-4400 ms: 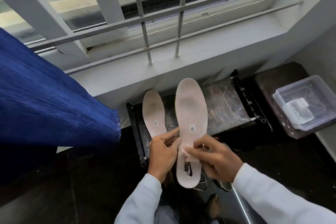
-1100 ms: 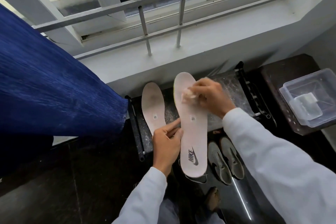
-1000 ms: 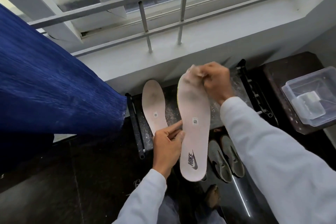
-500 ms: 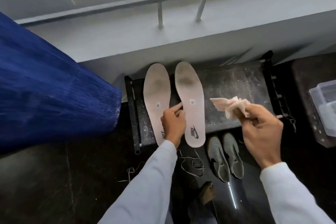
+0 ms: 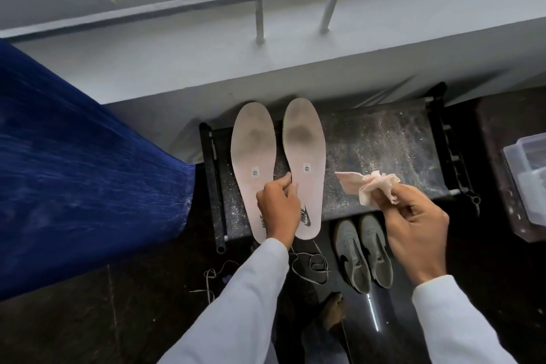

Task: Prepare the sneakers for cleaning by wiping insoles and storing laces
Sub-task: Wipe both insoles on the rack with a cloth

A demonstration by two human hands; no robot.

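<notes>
1. Since the frame of half a second ago my right hand has hardly shifted; it stays off to the right, closed on the crumpled pink cloth, clear of both insoles.
2. Nearest me on the dark floor lie the loose laces, with the grey sneakers just right of them, toes toward me.
3. My left hand rests between the insoles, fingers curled and touching the inner edge of the right insole; whether it truly pinches it, I cannot tell.
4. Both insoles lie flat on the speckled table, side by side, long axes running away from me, heels near.
5. The left insole lies left of the cloth hand, beyond the right insole; I judge it the next to wipe.
6. Both are pale pink with grey smudges at the forefoot.
</notes>
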